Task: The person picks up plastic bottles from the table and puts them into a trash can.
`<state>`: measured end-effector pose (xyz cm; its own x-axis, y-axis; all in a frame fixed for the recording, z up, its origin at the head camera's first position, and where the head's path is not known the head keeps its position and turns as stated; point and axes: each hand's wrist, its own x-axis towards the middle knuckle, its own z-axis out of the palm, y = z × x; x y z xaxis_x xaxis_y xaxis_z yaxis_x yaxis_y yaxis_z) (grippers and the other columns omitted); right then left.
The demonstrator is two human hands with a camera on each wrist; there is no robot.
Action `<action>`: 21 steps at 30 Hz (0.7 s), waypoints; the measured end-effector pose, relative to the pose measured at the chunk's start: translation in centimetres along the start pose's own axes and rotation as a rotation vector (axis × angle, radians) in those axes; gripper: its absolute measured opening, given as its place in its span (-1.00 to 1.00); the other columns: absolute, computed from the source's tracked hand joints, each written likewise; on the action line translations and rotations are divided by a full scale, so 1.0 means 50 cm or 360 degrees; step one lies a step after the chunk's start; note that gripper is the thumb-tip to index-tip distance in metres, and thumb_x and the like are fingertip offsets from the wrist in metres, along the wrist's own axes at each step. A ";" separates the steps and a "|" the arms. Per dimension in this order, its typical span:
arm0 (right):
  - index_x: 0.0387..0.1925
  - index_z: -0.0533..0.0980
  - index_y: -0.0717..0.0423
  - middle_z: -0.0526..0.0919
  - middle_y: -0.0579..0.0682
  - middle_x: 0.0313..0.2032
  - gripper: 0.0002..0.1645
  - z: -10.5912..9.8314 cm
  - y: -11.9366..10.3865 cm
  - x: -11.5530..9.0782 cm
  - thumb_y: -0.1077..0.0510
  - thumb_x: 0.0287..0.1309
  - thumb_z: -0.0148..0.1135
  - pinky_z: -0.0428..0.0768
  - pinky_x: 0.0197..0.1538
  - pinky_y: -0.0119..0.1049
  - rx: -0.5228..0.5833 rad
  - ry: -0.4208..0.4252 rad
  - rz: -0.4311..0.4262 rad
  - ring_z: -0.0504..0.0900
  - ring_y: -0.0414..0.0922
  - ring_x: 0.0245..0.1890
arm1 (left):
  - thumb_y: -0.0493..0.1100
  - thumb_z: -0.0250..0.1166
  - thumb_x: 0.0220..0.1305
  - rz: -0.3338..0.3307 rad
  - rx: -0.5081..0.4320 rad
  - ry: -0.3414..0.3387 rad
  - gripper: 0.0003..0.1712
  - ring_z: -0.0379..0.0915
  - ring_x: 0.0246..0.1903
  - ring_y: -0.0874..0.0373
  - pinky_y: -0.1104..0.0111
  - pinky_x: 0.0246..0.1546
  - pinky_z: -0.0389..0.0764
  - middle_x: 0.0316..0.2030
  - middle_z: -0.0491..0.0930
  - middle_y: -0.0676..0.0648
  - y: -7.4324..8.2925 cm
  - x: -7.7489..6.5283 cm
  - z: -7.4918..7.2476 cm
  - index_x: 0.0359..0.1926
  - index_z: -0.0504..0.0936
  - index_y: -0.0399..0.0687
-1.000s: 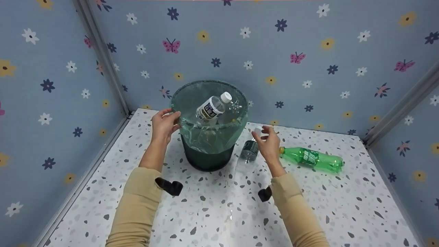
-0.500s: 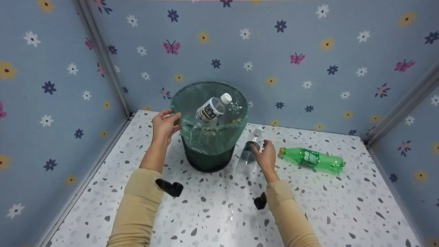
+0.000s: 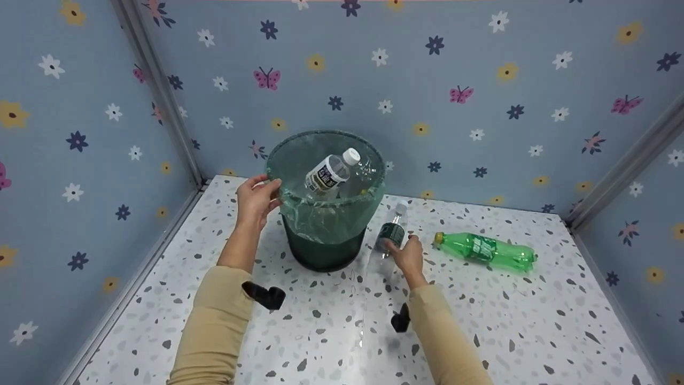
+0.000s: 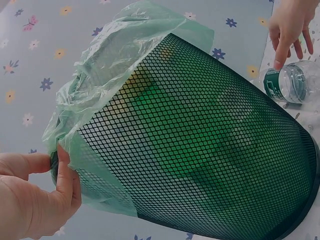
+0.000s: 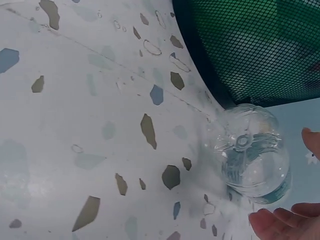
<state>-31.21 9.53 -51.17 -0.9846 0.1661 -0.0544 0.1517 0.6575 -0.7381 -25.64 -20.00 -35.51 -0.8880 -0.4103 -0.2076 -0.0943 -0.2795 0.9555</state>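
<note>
At the left side of a black mesh trash can (image 3: 323, 255), my left hand (image 3: 254, 202) pinches the rim and the green plastic liner (image 3: 325, 220) folded over it; the left wrist view shows thumb and fingers (image 4: 66, 177) there. A clear plastic bottle (image 3: 391, 233) with a dark green label lies on the floor right of the can. My right hand (image 3: 409, 258) is at its lower half. In the right wrist view the bottle's base (image 5: 252, 152) appears between thumb (image 5: 311, 142) and fingers, which are spread and not closed round it.
A clear bottle (image 3: 326, 175) with a white cap leans inside the can, above other bottles seen through the mesh. A green soda bottle (image 3: 486, 250) with a yellow cap lies farther right on the speckled floor (image 3: 320, 342). Flower-patterned walls (image 3: 331, 48) enclose the space.
My right hand has moved from the bottle's neck down toward its base, nearer to me. The left hand keeps its pinch on the rim.
</note>
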 end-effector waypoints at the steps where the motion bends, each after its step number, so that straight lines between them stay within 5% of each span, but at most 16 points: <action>1: 0.12 0.15 0.48 0.32 0.39 0.03 -0.14 0.002 0.002 -0.001 -0.06 0.02 0.23 0.31 0.08 -0.07 0.0017 -0.0016 0.0015 0.32 0.17 0.06 | -0.26 0.12 0.22 0.0002 -0.0007 -0.0003 -0.50 0.41 -0.36 0.18 0.48 -0.44 0.50 -0.28 0.38 -0.08 0.000 0.000 0.000 0.18 0.24 -0.20; 15: 0.20 -0.03 0.50 0.13 0.44 0.16 0.00 0.027 0.015 -0.003 -0.10 0.02 0.21 0.19 0.18 -0.07 0.0163 -0.0176 0.0225 0.17 0.21 0.17 | -0.25 0.12 0.22 -0.0022 0.0011 0.0027 -0.53 0.39 -0.31 0.14 0.46 -0.42 0.50 -0.25 0.41 -0.08 0.000 0.001 0.003 0.15 0.27 -0.18; 21: 0.19 0.01 0.47 0.19 0.42 0.13 -0.03 0.032 0.019 -0.006 -0.12 0.02 0.19 0.28 0.11 -0.07 0.0302 -0.0217 0.0278 0.26 0.18 0.11 | -0.24 0.12 0.22 -0.0012 0.0018 0.0023 -0.52 0.40 -0.32 0.15 0.47 -0.43 0.50 -0.25 0.40 -0.08 -0.001 0.003 0.002 0.16 0.26 -0.19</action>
<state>-30.93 8.92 -52.94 -0.9496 0.1560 -0.2718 0.3134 0.4761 -0.8217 -25.80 -19.94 -35.58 -0.8806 -0.4208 -0.2179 -0.1063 -0.2727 0.9562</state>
